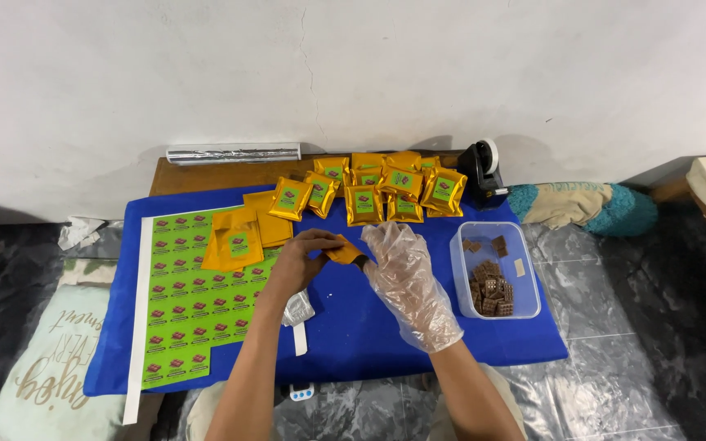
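Note:
My bare left hand [302,260] and my right hand [406,278], which wears a clear plastic glove, meet over a blue mat [353,327]. Between them they hold a small orange pouch [345,249]; the gloved fingers are at its mouth. A pile of filled orange pouches with green labels [377,192] lies at the mat's far edge. Flat empty orange pouches [243,237] lie to the left of my hands. A clear plastic tub [493,269] with brown chocolate pieces sits to the right.
A sheet of green stickers [194,294] covers the mat's left part. A foil roll [233,153] and a black tape dispenser [484,171] stand by the white wall. A cushion [46,367] lies at the left, a rolled cloth [582,206] at the right.

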